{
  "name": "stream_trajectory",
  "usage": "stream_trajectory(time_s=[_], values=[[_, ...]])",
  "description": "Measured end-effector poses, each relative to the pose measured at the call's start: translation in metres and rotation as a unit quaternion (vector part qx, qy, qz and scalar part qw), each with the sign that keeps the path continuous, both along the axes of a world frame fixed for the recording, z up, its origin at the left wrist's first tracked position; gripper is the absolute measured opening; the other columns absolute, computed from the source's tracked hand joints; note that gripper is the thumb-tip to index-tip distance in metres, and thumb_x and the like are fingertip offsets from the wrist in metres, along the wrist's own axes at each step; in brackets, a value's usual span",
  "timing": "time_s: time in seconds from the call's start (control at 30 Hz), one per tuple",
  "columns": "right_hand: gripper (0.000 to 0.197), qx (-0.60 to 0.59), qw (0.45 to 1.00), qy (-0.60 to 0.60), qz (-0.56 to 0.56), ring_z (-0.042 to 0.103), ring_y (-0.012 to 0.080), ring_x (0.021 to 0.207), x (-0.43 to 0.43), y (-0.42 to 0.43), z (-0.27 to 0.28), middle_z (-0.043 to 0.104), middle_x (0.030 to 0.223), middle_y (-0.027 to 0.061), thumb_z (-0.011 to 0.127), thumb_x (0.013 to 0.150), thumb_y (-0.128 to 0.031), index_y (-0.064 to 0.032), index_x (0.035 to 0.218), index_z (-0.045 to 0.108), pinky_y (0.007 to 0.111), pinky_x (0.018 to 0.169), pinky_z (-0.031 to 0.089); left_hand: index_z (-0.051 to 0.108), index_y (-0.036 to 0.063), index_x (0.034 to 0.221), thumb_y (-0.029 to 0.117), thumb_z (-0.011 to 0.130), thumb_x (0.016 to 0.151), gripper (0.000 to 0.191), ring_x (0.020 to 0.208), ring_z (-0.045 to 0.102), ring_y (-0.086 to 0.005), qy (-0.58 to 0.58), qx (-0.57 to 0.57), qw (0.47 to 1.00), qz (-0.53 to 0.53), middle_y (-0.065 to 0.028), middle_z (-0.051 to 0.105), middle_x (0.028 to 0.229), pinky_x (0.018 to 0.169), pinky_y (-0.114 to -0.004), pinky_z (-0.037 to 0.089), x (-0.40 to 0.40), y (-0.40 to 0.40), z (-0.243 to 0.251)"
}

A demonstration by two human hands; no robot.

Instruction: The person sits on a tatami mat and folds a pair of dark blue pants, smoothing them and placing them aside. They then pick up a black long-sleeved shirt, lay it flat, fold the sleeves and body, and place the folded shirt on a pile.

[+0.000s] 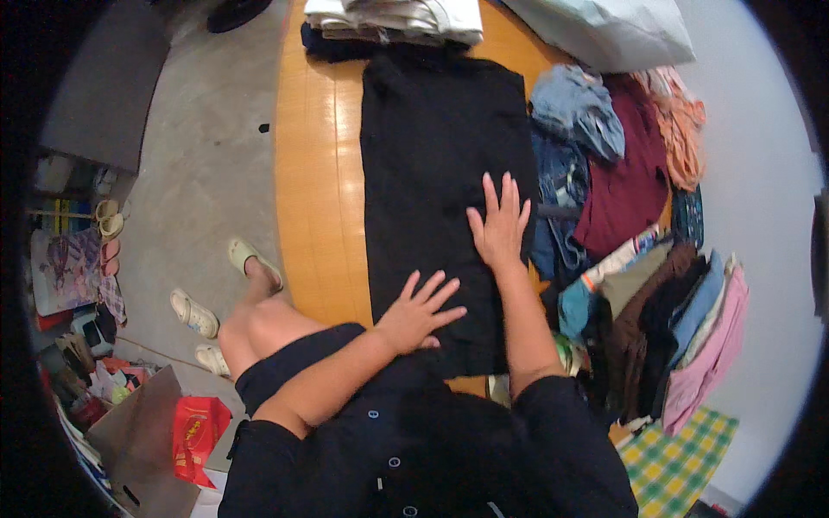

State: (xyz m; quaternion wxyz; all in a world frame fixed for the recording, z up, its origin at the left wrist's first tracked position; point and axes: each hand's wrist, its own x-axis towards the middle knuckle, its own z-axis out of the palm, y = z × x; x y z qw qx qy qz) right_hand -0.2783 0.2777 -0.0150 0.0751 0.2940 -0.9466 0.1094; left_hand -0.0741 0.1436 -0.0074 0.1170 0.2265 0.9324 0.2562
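Observation:
A black garment [440, 149] lies spread out lengthwise on a yellow-brown wooden surface [317, 194]. My left hand [421, 314] rests palm down on its near part, fingers spread. Farther up, near the garment's right edge, my right hand [502, 223] also lies flat on the cloth with its fingers apart. Neither hand grips anything. At the far end of the black garment is a stack of folded white cloth [395, 19], with dark folded cloth [337, 46] under it.
To the right lie blue denim [573, 110], a maroon garment [625, 175] and an orange garment [680, 142]. Folded clothes, a pink one [709, 356] outermost, lean in a row by the wall. A white bag [615, 32] sits at the upper right. Clogs [194, 314] stand on the floor.

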Motion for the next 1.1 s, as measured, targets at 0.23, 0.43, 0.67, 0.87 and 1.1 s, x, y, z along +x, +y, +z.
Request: stream_trajectory(time_s=[0.23, 0.43, 0.67, 0.87, 1.1], values=[[0.057, -0.176, 0.982, -0.055, -0.045, 0.043, 0.0423, 0.129, 0.071, 0.108, 0.025, 0.042, 0.141, 0.0253, 0.067, 0.088, -0.017, -0.0016, 0.138, 0.044, 0.045, 0.109, 0.035, 0.060, 0.0101, 0.125, 0.015, 0.076, 0.076, 0.052, 0.128, 0.042, -0.0405, 0.062, 0.112, 0.959, 0.253, -0.0196, 0.046, 0.137, 0.107, -0.051, 0.033, 0.050, -0.015, 0.014], [0.062, -0.164, 0.945, -0.238, -0.156, 0.055, 0.0352, 0.110, 0.181, 0.193, -0.004, 0.052, 0.125, 0.0219, 0.076, 0.080, -0.017, 0.0012, 0.133, 0.048, 0.040, 0.090, 0.048, 0.063, 0.0067, 0.111, 0.018, 0.075, 0.079, 0.036, 0.100, 0.058, -0.0345, -0.016, 0.144, 0.975, 0.169, -0.0140, 0.062, 0.101, 0.089, -0.042, 0.046, 0.082, -0.008, 0.028], [0.058, -0.091, 0.994, -0.056, 0.032, 0.051, 0.0361, 0.116, 0.182, 0.147, 0.057, 0.054, 0.123, 0.0160, 0.076, 0.070, -0.012, -0.0081, 0.124, 0.056, 0.044, 0.100, 0.040, 0.071, 0.0108, 0.111, 0.039, 0.066, 0.087, 0.038, 0.103, 0.060, -0.0327, -0.119, 0.043, 0.991, 0.049, -0.0139, 0.066, 0.105, 0.091, -0.044, 0.048, 0.101, 0.021, 0.032], [0.036, -0.051, 0.985, -0.065, 0.152, 0.056, 0.0327, 0.109, 0.173, 0.147, 0.016, 0.058, 0.111, 0.0108, 0.069, 0.070, -0.005, -0.0100, 0.105, 0.062, 0.044, 0.092, 0.044, 0.069, 0.0077, 0.114, 0.035, 0.066, 0.087, 0.038, 0.112, 0.057, -0.0319, -0.128, 0.049, 0.982, 0.131, -0.0145, 0.064, 0.114, 0.098, -0.042, 0.045, 0.112, 0.020, 0.042], [0.025, -0.099, 0.985, -0.002, 0.141, 0.057, 0.0322, 0.092, 0.193, 0.165, 0.055, 0.059, 0.089, 0.0095, 0.066, 0.071, -0.002, -0.0097, 0.094, 0.062, 0.043, 0.084, 0.043, 0.069, 0.0072, 0.113, 0.036, 0.063, 0.089, 0.038, 0.112, 0.057, -0.0324, -0.110, 0.039, 0.984, 0.131, -0.0145, 0.064, 0.113, 0.098, -0.043, 0.045, 0.120, 0.021, 0.039]])
